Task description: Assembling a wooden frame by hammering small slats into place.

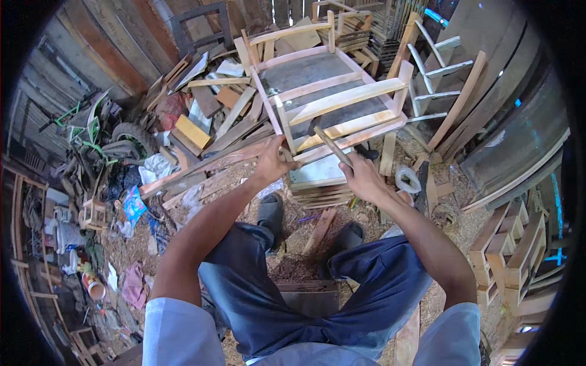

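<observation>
A pale wooden furniture frame (323, 83), with curved rails and corner posts, rests at a tilt before me. My left hand (273, 165) is closed on its near left corner, thumb stretched along the lower rail. My right hand (365, 180) is wrapped around a round wooden stick (332, 146) that looks like a tool handle. Its free end points up and left, over the near rail of the frame. Whether a tool head sits at the other end, I cannot tell. Below the near rail is a light-topped stand (317, 172) with layered wood strips.
Scrap boards (229, 113) are heaped behind and left of the frame. A green motorcycle (91, 131) stands at far left. A white ladder-like rack (436, 73) and large boards lean at right. Slatted wooden pieces (510, 250) stand at lower right. Wood shavings cover the floor.
</observation>
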Demonstrator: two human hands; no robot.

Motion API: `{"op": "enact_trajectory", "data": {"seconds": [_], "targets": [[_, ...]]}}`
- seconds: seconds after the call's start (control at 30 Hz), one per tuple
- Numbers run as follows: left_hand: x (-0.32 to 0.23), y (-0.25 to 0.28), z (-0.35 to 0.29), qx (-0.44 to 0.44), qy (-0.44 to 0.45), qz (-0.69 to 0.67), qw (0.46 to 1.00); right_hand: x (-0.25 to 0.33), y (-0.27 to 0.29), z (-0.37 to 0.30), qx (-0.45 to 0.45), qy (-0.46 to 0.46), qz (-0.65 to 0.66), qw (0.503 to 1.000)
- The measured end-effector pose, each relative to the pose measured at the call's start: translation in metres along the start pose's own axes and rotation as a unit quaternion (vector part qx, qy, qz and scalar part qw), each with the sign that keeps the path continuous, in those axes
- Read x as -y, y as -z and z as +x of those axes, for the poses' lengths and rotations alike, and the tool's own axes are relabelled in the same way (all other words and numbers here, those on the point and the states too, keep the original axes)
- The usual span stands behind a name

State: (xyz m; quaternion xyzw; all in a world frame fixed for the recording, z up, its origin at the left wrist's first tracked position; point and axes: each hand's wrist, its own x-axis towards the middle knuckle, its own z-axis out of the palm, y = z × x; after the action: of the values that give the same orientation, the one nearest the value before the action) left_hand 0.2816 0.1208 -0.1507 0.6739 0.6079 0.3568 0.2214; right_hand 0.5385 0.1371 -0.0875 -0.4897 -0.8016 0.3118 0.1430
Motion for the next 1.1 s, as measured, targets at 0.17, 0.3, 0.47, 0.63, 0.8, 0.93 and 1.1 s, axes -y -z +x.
{"op": "enact_trajectory", "data": {"seconds": [0.17, 0.3, 0.47, 0.63, 0.8, 0.93, 1.1], "targets": [[-0.004, 0.005, -0.004, -0.031, 0.003, 0.032, 0.999, 0.026, -0.014, 0.009, 0.061, -0.014, -0.037, 0.997], [-0.010, 0.006, -0.002, -0.021, 0.014, 0.048, 0.999, 0.016, -0.024, 0.011, 0.077, -0.007, -0.078, 0.994], [-0.013, 0.013, -0.004, -0.012, 0.021, 0.060, 0.998, 0.025, -0.021, 0.009, 0.095, -0.028, -0.057, 0.993], [-0.016, 0.012, -0.003, -0.021, 0.020, 0.054, 0.998, 0.032, -0.019, 0.003, 0.094, -0.012, -0.060, 0.994], [-0.015, 0.016, -0.006, -0.020, 0.040, 0.045, 0.998, 0.045, -0.017, 0.000, 0.116, -0.040, -0.038, 0.992], [-0.014, 0.010, -0.001, -0.009, 0.032, 0.041, 0.999, 0.020, -0.024, -0.002, 0.104, 0.025, -0.081, 0.991], [-0.008, 0.011, 0.001, -0.002, 0.036, 0.058, 0.998, 0.027, -0.020, -0.002, 0.135, -0.016, -0.068, 0.988]]}}
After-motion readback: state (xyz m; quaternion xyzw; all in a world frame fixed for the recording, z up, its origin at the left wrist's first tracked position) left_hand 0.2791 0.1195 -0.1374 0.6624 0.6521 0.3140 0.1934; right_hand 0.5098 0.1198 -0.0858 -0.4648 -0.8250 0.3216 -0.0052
